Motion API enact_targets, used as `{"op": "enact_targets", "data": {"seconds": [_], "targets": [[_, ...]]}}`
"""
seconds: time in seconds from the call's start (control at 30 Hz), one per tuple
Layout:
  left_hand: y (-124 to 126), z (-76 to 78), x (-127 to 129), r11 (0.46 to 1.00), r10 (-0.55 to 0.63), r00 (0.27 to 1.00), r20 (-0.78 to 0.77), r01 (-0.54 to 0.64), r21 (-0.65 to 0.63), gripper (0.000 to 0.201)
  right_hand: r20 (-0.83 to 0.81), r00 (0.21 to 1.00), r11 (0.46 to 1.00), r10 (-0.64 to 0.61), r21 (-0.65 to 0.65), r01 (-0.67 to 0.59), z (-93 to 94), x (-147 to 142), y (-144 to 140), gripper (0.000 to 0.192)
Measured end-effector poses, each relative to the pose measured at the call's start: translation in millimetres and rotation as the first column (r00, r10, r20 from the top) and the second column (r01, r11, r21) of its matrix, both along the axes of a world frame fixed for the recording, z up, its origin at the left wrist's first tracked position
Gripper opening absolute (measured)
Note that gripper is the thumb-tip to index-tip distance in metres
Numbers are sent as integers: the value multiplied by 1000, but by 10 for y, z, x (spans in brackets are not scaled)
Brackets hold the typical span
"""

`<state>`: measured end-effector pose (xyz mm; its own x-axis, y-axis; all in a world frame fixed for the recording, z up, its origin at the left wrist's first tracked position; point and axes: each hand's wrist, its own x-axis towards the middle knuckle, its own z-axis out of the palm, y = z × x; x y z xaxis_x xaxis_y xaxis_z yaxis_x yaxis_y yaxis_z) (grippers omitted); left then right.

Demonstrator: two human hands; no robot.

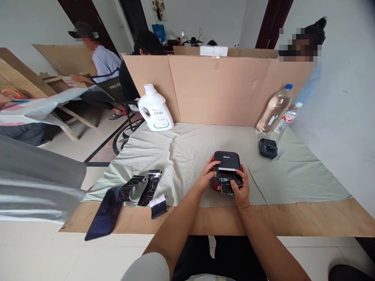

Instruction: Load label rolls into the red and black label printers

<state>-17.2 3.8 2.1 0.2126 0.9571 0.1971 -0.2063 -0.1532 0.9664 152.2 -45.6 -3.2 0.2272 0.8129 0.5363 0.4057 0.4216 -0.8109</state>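
- Black-and-red device: rests on the table, between the 2 hands and touched by both.
- Left hand: curled around the device's left side, fingers reaching onto its top and thumb near the front slot.
- Right hand: curled around the device's right side, fingers along the edge, thumb laid on the dark film. Whether the film is pinched or only pressed, cannot tell.
- Dark film: hangs from the device's front, between the hands and toward the wearer; surface glossy.
- White strip: runs across the device's top, just beyond the film.
- 2 dark patterned rolls: partly unwound, side by side, well to the left of the left hand.
- Small white-and-dark roll: left of the left hand and closer to the wearer, loose end over the table's bare wood edge.
- Dark flat tablet-like item: farther left, beyond the rolls, 1 end projecting past the table edge.
- Small black case: to the right of the right hand and farther from the wearer, on the cloth.
- 2 clear bottles: large, blue-capped, and small, white-capped, beyond the black case, both appearing tilted.
- White jug: beyond and left of the left hand, beside the cardboard panel, which stands ahead of both hands.
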Motion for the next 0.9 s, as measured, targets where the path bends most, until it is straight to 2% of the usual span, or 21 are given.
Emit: {"op": "enact_targets", "data": {"seconds": [0.13, 0.3, 0.53, 0.7, 0.9], "targets": [[-4, 58, -13, 1000, -13, 1000, -25, 13, -18, 47, 34, 998, 994, 53, 92, -56, -12, 34, -6, 35], [-16, 92, 5, 1000, -12, 1000, -20, 11, -26, 47, 36, 997, 993, 71, 92, -74, -1, 42, -6, 40], [-2, 124, 23, 1000, -3, 999, -49, 2, -18, 55, -35, 997, 996, 63, 68, -61, -52, -11, 1, 62], [14, 231, -29, 998, -44, 991, -125, 37, -56, 63, -120, 991, 997, 62, 46, -56, -125, -34, 7, 77], [104, 421, -53, 995, -64, 982, -180, 49, -87, 71, -155, 983, 995, 102, 23, -99, -161, -18, 5, 76]]}}
